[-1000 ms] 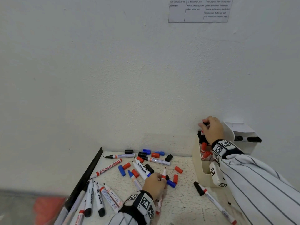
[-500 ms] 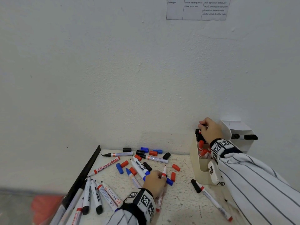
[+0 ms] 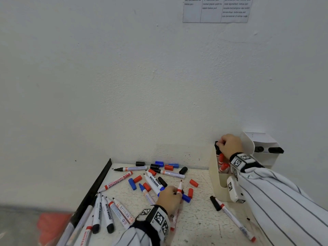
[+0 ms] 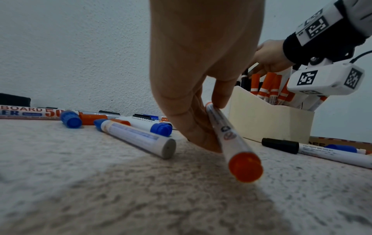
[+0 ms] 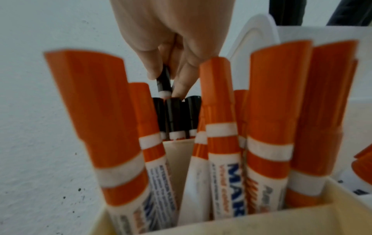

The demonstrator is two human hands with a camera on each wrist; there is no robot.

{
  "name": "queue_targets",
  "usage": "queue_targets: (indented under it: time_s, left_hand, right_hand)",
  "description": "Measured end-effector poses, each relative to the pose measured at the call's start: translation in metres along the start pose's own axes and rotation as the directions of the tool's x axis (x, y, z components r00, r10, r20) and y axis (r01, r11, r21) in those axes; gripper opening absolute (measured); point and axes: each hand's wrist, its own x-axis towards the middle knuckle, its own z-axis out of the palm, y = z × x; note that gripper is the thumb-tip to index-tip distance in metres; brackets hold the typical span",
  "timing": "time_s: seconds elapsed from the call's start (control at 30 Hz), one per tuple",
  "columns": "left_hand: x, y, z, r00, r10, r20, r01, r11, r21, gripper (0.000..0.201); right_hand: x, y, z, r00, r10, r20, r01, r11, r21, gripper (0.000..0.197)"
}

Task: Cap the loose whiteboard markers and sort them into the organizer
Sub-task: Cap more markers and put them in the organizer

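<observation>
L hand (image 3: 169, 197) low on the table (image 3: 200, 224), fingers pinched round an uncapped red marker (image 4: 229, 136); tip points up and away from the wrist, red butt end toward the wrist cam. R hand (image 3: 229, 145) up over the far end of the cream organizer (image 3: 217, 181), thumb and fingers gripping a black-capped marker (image 5: 164, 79) by its cap, upright, just above other black markers (image 5: 175, 117) already standing there. Nearer the R wrist, same organizer, a tight bunch of red-capped markers (image 5: 221, 111) stands upright and crowds the view of the black ones.

Around L hand: blue cap (image 3: 186, 198) touching its fingertip side, red cap (image 3: 190, 193) just beyond that, another red cap (image 3: 193, 183) further toward the organizer. On the thumb side, a blue marker (image 3: 154, 182) and an uncapped blue one (image 3: 146, 193) lie right against the knuckles. Past the fingers toward the wall (image 3: 124, 86): mixed loose caps, black, blue, red, plus two uncapped black markers. Behind L wrist, outer side, a fan of black and red markers (image 3: 108, 215) near the table's black edge strip (image 3: 95, 187). Between the two hands, a capped black marker (image 3: 230, 219) lies flat beside the organizer's base. White box (image 3: 262, 148) sits behind R hand, against the wall.
</observation>
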Motion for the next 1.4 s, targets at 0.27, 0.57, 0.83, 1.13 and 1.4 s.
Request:
queue_targets:
  time_s: [0.27,0.57,0.83,1.13,1.4]
  left_hand:
    - [0.002,0.0,-0.001,1.0,0.004,0.011,-0.004,1.0,0.017,0.031]
    - [0.001,-0.004,-0.006,0.999,-0.029,-0.034,0.028,0.999,-0.031,0.034]
    - [-0.01,0.0,-0.023,0.986,-0.008,-0.166,-0.002,0.998,-0.06,0.039]
    - [-0.023,-0.017,-0.042,0.985,-0.042,-0.166,0.024,0.994,-0.105,0.038]
    - [-0.041,-0.024,-0.044,0.991,0.017,-0.131,-0.022,0.999,-0.032,0.038]
  right_hand:
    - [0.006,0.006,0.006,0.997,0.015,0.074,-0.011,0.999,-0.053,0.015]
    - [0.001,-0.005,-0.001,0.977,0.014,0.211,0.011,0.993,-0.114,0.03]
    - [-0.041,-0.052,0.017,0.898,-0.288,0.331,0.283,0.957,0.066,0.019]
    - [-0.098,-0.028,0.067,0.698,0.093,0.71,0.205,0.924,-0.322,0.039]
    - [-0.112,-0.024,0.059,0.841,0.027,0.541,0.0,0.999,-0.049,0.027]
